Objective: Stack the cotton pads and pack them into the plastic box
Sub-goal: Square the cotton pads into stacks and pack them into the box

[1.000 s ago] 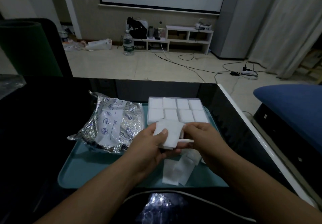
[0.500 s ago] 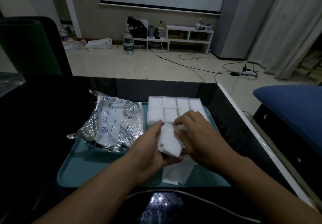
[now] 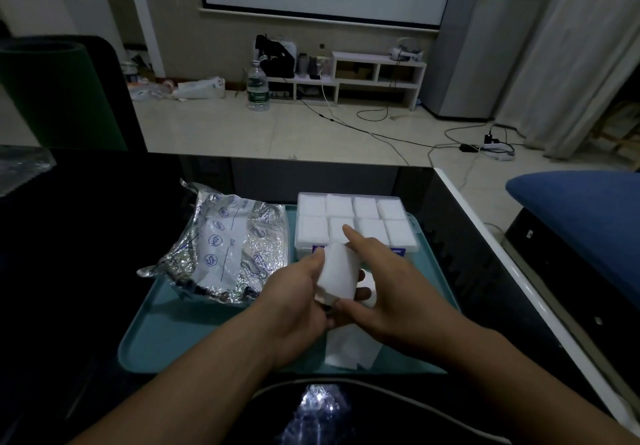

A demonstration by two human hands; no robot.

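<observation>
My left hand (image 3: 294, 297) holds a small stack of white cotton pads (image 3: 338, 274) upright over the teal tray (image 3: 166, 337), thumb on its left edge. My right hand (image 3: 388, 292) presses against the stack's right side, index finger stretched up along it. The clear plastic box (image 3: 356, 224) sits at the tray's far right, its compartments filled with white pads. A few loose pads (image 3: 349, 347) lie flat on the tray below my hands.
A crumpled silver foil wrapper (image 3: 225, 250) lies on the tray's left half. The tray rests on a dark glossy table (image 3: 69, 236) with a white right edge. A blue cushion (image 3: 581, 216) is to the right. A white cable (image 3: 398, 392) curves along the near edge.
The stack turned from flat-facing to more upright and compact. My right hand moved from its far edge to its right side, index finger now extended.
</observation>
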